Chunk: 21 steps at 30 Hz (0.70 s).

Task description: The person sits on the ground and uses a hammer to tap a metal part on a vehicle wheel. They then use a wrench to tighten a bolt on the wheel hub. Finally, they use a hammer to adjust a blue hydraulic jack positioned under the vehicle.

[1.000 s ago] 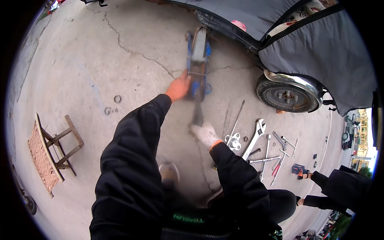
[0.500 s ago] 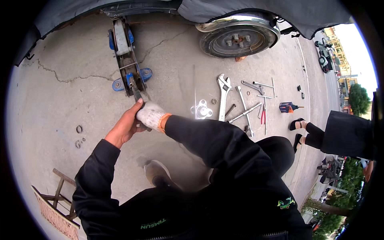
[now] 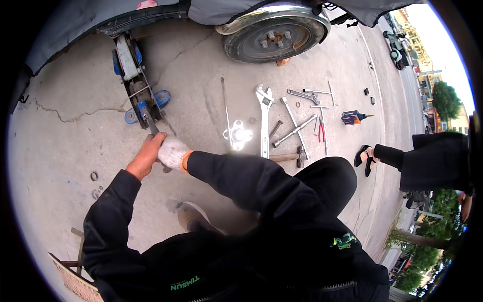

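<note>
A floor jack (image 3: 130,68) with blue feet stands on the concrete at the upper left, its far end under the grey-covered vehicle. Its dark jack handle (image 3: 151,124) slants toward me. My bare left hand (image 3: 145,157) is closed round this handle. Right beside it, my right hand (image 3: 173,152), in a white knitted glove with an orange cuff, is wrapped round the same handle. Most of the grip is hidden by the two hands.
A wheel (image 3: 274,40) with exposed studs stands at the top. Right of centre lie a large adjustable wrench (image 3: 264,118), a cross wrench (image 3: 296,130), red pliers (image 3: 321,132) and a hammer (image 3: 300,157). A person (image 3: 432,163) in black stands right; a wooden chair (image 3: 75,274) is lower left.
The whole view has shifted, so the jack, wheel and tools appear farther left and higher. Both hands keep their hold on the jack handle. More of the hammer shows beside my right sleeve.
</note>
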Each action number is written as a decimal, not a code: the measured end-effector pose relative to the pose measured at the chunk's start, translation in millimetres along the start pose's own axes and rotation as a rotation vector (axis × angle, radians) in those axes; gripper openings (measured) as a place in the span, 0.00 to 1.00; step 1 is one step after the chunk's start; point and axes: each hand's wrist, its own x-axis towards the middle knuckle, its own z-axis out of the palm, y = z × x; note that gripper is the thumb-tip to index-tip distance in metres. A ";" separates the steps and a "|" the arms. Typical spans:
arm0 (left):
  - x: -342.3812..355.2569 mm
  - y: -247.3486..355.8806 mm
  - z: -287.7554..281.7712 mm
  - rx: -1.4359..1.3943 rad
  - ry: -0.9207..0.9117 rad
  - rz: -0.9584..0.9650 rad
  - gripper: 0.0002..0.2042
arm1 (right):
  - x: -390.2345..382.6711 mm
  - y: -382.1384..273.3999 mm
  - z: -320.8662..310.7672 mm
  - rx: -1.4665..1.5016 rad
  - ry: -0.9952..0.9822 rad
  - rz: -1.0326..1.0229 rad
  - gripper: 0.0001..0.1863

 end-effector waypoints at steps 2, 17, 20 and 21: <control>30.2 -68.0 -7.4 0.138 0.166 0.246 0.25 | 3.1 22.2 28.2 0.073 0.116 -0.058 0.24; 35.4 -29.2 7.3 0.083 0.188 0.102 0.23 | 1.3 21.6 18.3 -0.191 0.221 -0.266 0.14; -10.9 54.1 -12.2 -0.064 -0.120 -0.150 0.22 | 6.1 -56.2 -36.6 0.388 -0.306 0.496 0.14; -15.5 71.0 -16.2 -0.053 -0.232 -0.178 0.22 | 16.1 -41.9 -26.3 0.704 -0.293 0.672 0.16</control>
